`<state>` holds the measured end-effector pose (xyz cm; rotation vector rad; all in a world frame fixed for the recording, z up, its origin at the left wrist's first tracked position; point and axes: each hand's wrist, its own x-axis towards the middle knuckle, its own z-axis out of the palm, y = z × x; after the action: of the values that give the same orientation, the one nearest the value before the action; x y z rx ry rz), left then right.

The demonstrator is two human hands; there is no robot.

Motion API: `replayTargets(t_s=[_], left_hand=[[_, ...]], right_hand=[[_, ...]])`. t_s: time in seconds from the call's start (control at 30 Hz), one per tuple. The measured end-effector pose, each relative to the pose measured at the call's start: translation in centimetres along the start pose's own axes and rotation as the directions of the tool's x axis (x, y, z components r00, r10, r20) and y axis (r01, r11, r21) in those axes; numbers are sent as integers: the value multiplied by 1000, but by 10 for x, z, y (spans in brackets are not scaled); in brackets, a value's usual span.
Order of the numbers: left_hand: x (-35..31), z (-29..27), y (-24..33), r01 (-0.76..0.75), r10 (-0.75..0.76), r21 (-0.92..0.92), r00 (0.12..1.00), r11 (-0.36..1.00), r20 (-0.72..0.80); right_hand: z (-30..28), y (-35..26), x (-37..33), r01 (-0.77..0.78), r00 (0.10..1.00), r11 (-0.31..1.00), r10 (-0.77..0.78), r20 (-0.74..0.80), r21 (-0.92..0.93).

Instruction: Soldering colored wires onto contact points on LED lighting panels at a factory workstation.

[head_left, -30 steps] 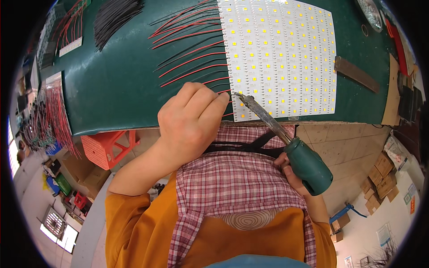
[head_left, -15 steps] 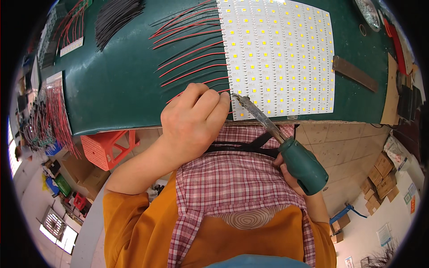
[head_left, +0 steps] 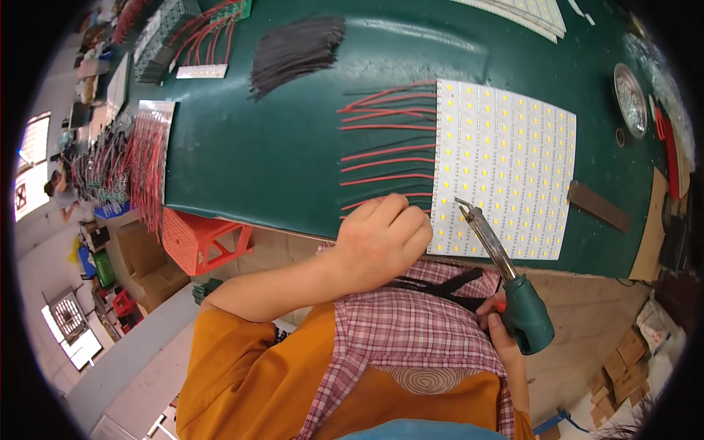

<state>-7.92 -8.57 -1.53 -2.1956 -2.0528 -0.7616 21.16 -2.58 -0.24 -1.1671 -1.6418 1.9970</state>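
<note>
A white LED panel (head_left: 506, 165) lies on the green bench mat (head_left: 257, 139), with red and black wires (head_left: 385, 147) fanning out from its left edge. My left hand (head_left: 381, 238) rests at the panel's lower left corner, fingers curled over the lowest wires. My right hand (head_left: 502, 330) grips the green handle of a soldering iron (head_left: 506, 282). The iron's metal tip hovers over the panel's lower left area, a little right of my left fingers.
A bundle of black wires (head_left: 297, 51) lies at the back of the mat. More wired boards (head_left: 147, 169) sit at the left edge. A metal dish (head_left: 631, 99) and a dark flat bar (head_left: 598, 205) lie right of the panel. An orange stool (head_left: 202, 238) stands under the bench.
The view has shifted so the panel sits lower and more to the right. The iron's tip has lifted away from the panel's left edge and moved right, apart from my left fingers.
</note>
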Motion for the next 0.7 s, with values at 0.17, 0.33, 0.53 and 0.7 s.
replayTargets(t_s=[0.17,0.33,0.53,0.7], left_hand=[[11,-17,-9,38,-31,-102,997,994,69],[84,-57,-137,199,-184,56,961,978,-208],[95,-53,-254,398,-407,97,906,912,114],[90,-59,-298,508,-495,-5,842,861,213]], right_hand=[[-6,-2,8,-19,998,1000,19,57,9],[-3,-4,13,-2,1000,994,3,-8,106],[-1,-9,11,0,998,996,6,-70,84],[2,-17,15,27,999,998,-25,-31,64]])
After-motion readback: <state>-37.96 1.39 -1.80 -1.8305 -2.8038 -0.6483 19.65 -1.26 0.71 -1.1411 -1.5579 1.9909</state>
